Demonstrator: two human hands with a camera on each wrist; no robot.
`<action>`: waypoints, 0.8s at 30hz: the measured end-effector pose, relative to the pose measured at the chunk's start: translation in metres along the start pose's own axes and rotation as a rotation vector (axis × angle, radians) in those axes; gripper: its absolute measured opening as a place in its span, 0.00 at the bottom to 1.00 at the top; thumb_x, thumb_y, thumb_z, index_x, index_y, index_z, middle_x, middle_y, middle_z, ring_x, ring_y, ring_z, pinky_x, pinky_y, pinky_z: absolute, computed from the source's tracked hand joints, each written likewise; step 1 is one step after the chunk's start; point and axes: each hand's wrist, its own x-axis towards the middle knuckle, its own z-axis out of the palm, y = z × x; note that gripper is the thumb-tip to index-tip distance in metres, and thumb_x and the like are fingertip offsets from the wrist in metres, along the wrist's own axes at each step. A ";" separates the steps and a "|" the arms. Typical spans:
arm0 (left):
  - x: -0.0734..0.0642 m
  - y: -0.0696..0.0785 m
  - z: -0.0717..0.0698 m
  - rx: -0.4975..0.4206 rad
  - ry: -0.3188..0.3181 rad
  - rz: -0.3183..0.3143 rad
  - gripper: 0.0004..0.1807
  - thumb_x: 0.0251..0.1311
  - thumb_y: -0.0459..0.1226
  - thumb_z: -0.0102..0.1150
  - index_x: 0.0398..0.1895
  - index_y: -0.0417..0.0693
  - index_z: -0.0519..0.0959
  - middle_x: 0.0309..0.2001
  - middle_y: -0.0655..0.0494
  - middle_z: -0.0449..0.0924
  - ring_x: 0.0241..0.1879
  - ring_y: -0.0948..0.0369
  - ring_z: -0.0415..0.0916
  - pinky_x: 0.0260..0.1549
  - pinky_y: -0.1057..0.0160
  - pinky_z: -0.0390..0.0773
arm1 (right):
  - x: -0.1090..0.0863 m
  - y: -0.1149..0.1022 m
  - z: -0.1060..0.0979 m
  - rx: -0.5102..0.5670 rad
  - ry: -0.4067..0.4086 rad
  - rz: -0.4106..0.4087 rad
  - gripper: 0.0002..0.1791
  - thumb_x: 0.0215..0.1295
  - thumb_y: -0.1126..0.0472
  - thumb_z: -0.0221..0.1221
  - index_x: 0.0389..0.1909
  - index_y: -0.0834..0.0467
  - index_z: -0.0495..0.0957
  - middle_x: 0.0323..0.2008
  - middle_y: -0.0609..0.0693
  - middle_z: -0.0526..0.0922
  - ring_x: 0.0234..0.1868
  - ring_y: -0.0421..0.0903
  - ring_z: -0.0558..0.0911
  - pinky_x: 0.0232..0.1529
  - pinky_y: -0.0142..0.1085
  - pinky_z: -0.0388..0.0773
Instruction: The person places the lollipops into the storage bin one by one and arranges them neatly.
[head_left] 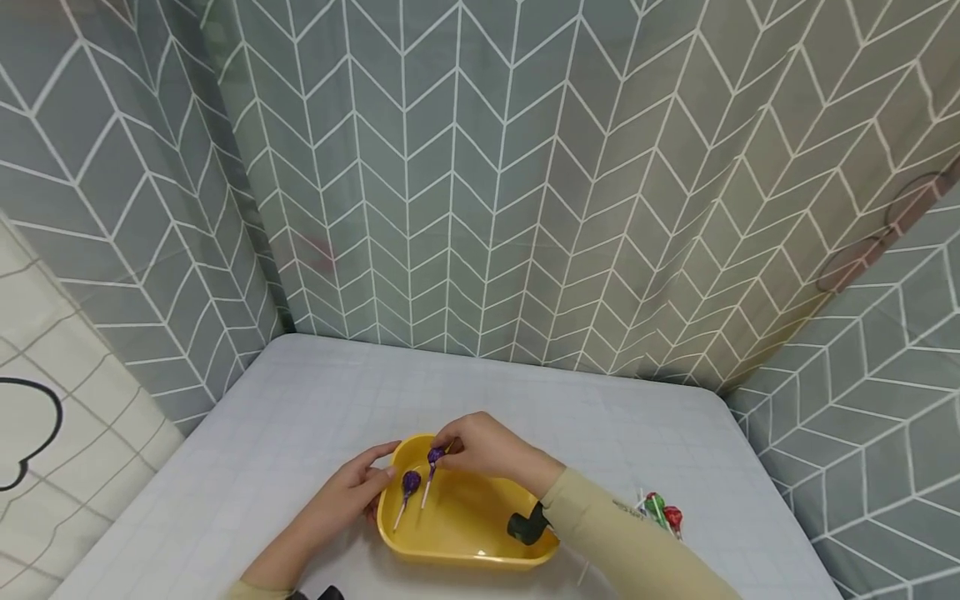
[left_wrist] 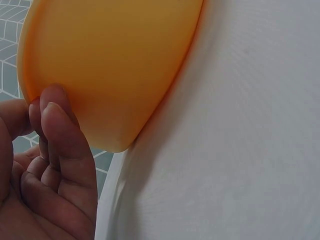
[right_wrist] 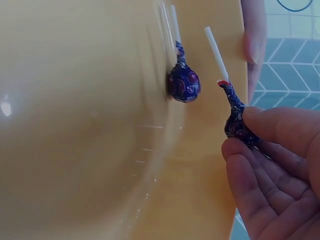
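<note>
A yellow plastic basin [head_left: 465, 557] stands near the front of the table. My left hand [head_left: 339, 502] grips its left end, and in the left wrist view the fingers and thumb [left_wrist: 65, 125] pinch the edge of the basin [left_wrist: 125, 65]. Over the basin's left part, my right hand [head_left: 486, 450] pinches a purple-wrapped lollipop [right_wrist: 235, 122] by its round head, the white stick pointing away from the fingers. A second purple lollipop [head_left: 410, 482] lies inside the basin at its left end, beside the held one.
Several red and green lollipops [head_left: 660, 507] lie on the table right of the basin, partly behind the right sleeve [head_left: 615, 533]. A white cloth covers the table [head_left: 465, 383]. Patterned grey curtains [head_left: 480, 183] hang around its back and sides.
</note>
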 end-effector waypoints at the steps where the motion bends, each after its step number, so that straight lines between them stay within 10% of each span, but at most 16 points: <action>1: 0.001 0.000 0.000 -0.003 -0.003 0.003 0.32 0.73 0.49 0.52 0.74 0.48 0.60 0.28 0.46 0.80 0.22 0.56 0.74 0.21 0.60 0.77 | 0.001 -0.001 0.000 -0.001 -0.001 0.004 0.10 0.63 0.59 0.67 0.45 0.54 0.87 0.38 0.38 0.85 0.35 0.29 0.80 0.38 0.23 0.76; 24: -0.002 0.006 0.001 -0.046 -0.011 0.019 0.32 0.73 0.46 0.52 0.75 0.46 0.58 0.28 0.41 0.79 0.20 0.56 0.72 0.20 0.61 0.76 | 0.014 0.001 0.024 -0.182 -0.026 -0.023 0.07 0.63 0.62 0.68 0.41 0.54 0.88 0.35 0.39 0.85 0.38 0.34 0.82 0.41 0.22 0.75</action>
